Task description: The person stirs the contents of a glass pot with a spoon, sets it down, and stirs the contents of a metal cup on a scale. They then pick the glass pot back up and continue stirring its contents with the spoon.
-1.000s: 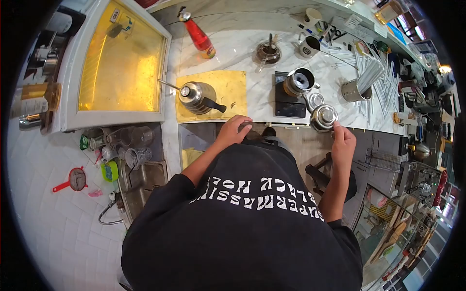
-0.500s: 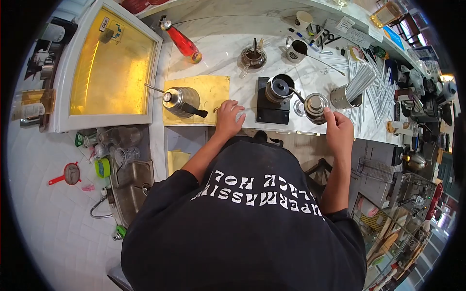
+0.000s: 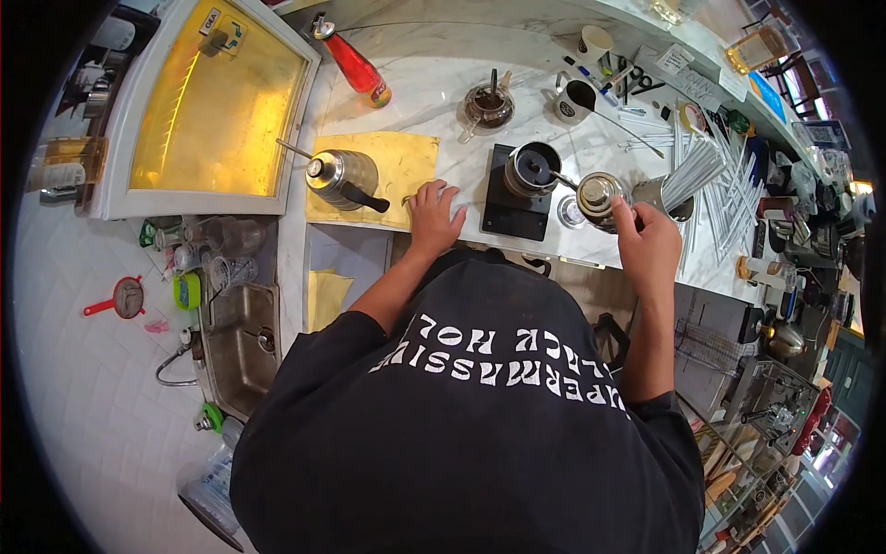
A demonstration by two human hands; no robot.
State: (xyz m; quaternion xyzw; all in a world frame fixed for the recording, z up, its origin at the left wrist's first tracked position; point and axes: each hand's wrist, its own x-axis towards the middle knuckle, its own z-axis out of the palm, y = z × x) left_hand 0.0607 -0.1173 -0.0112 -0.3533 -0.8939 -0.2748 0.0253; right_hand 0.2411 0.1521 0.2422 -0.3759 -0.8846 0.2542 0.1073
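My right hand (image 3: 649, 242) grips a small metal gooseneck kettle (image 3: 600, 196) from the near right side. The kettle's spout points left, to the rim of a dark round pot (image 3: 532, 170). That pot sits on a black flat scale (image 3: 512, 222); its inside looks dark, and I cannot make out any water stream. My left hand (image 3: 434, 217) lies on the counter's front edge with its fingers spread, at the right side of a yellow cloth (image 3: 397, 152). A larger steel gooseneck kettle (image 3: 343, 177) with a black handle stands on this cloth.
A glass teapot (image 3: 489, 106), a red bottle (image 3: 355, 66) and a steel pitcher (image 3: 574, 100) stand farther back. Wrapped straws (image 3: 734, 208) and a full straw holder (image 3: 653, 192) lie right of my right hand. An open yellow-lit door (image 3: 217, 111) stands left, above a sink (image 3: 242, 355).
The view has shifted slightly. My right hand still holds the small kettle with its spout at the pot, its wrist turned a little. My left hand stays on the counter.
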